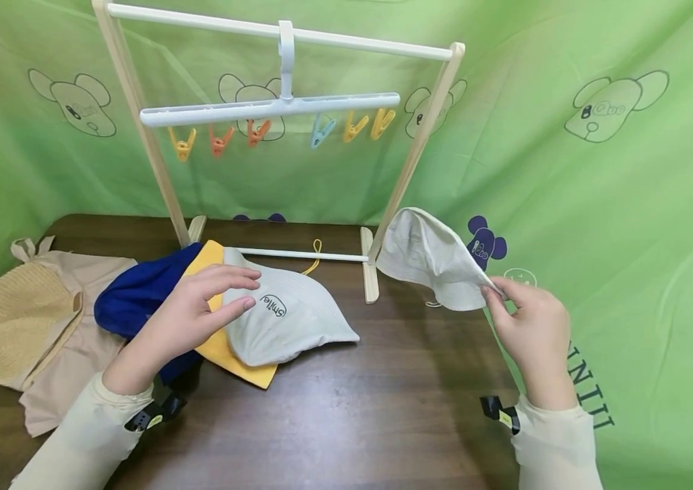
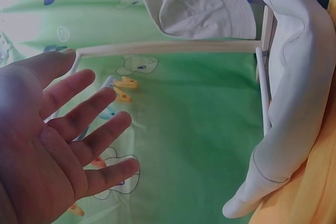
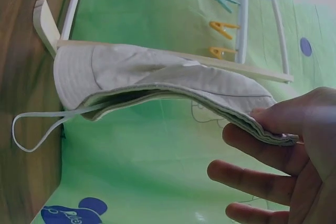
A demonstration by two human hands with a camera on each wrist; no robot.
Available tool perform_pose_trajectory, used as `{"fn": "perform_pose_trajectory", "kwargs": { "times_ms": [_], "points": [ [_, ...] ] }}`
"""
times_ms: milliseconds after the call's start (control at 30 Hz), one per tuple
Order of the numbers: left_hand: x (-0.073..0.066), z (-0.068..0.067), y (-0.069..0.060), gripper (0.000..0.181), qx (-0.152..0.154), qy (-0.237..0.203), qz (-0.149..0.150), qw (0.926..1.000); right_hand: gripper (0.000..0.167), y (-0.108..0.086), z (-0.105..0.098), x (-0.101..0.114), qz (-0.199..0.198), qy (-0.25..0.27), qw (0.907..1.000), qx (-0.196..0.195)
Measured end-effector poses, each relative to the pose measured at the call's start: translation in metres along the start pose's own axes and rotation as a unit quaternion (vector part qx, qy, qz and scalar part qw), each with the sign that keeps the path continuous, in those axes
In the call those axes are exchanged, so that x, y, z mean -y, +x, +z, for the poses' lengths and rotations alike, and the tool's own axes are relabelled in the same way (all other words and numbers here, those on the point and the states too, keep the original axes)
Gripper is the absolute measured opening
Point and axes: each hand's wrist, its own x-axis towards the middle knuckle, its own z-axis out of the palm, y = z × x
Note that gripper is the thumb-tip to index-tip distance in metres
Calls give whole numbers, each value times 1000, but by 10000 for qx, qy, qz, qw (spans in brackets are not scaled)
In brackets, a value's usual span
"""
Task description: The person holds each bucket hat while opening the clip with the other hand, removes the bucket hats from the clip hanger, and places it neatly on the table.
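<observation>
Between thumb and index finger, my right hand [image 1: 533,333] pinches the brim of a cream bucket hat [image 1: 429,258], held up at the right of the rack. A thin cord loop [image 3: 39,129] dangles from that hat in the right wrist view. My left hand [image 1: 202,309] hovers with fingers apart over a pale grey hat [image 1: 297,316] marked "Smile"; its palm is bare in the left wrist view. Under the grey hat lies a yellow hat [image 1: 242,371], partly covered. Beside it is a dark blue hat [image 1: 138,289], partly hidden by the left forearm.
A wooden rack [image 1: 410,163] with white bars stands at the back. From its top bar hangs a light blue hanger [image 1: 218,111] carrying several coloured clips [image 1: 322,131]. A straw-and-beige hat [image 1: 15,320] lies at the left of the brown table [image 1: 352,422]. Green printed cloth [image 1: 647,224] surrounds everything.
</observation>
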Motion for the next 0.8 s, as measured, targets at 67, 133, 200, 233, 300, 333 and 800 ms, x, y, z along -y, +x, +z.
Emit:
{"fn": "perform_pose_trajectory", "kwargs": {
  "times_ms": [67, 133, 200, 233, 300, 333, 800],
  "points": [
    [0, 1, -1, 25, 51, 32, -90, 9999, 13, -4, 3, 0, -102, -44, 9999, -57],
    [0, 1, -3, 26, 94, 57, -167, 9998, 12, -8, 6, -1, -161, -53, 9998, -126],
    [0, 1, -3, 26, 101, 46, -155, 9998, 12, -12, 9, -1, -179, -10, 9997, -163],
    [0, 2, -3, 26, 87, 44, -128, 9999, 12, -14, 11, -1, -181, 20, 9997, -176],
    [0, 1, -3, 26, 55, 35, -57, 10000, 12, -17, 15, 0, -198, 87, 9996, -192],
    [0, 1, -3, 26, 42, 33, -33, 10000, 12, -19, 16, 1, -215, 125, 9995, -203],
    [6, -6, -2, 28, -106, 211, 52, 9997, 12, -35, 28, 16, -314, 546, 9976, -273]
  ]
}}
